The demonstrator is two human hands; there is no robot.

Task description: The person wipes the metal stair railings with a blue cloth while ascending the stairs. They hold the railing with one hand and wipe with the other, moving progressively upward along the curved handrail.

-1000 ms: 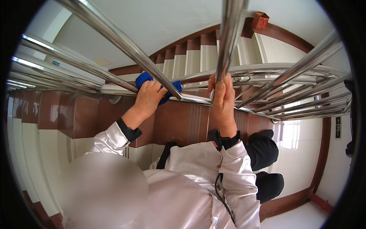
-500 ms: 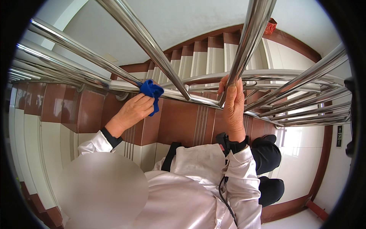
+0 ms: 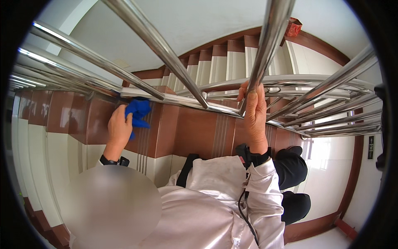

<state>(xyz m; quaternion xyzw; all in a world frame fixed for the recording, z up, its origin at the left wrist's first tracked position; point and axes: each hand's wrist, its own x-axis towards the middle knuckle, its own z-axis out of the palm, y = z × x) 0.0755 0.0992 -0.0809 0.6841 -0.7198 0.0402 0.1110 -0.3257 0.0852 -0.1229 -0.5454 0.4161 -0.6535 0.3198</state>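
My left hand (image 3: 120,126) grips a bunched blue cloth (image 3: 139,109) just under the lower rail (image 3: 143,95) of a shiny metal railing. The cloth lies at or against that rail; exact contact is hard to make out. Farther right, my right hand (image 3: 255,112) is closed around the foot of an upright metal post (image 3: 265,50), its thumb along the near side. Another slanting post (image 3: 159,45) rises between my two hands and meets the lower rail.
Beyond the railing, stairs (image 3: 219,66) with white treads and brown edges run along a pale wall. A red bag (image 3: 293,27) stands at the far right. Brown and white steps (image 3: 58,149) lie at left. More railing bars (image 3: 336,120) extend to the right.
My left hand has moved left and slightly down along the lower rail with the blue cloth, away from the foot of a slanting post. My right hand stays on its post.
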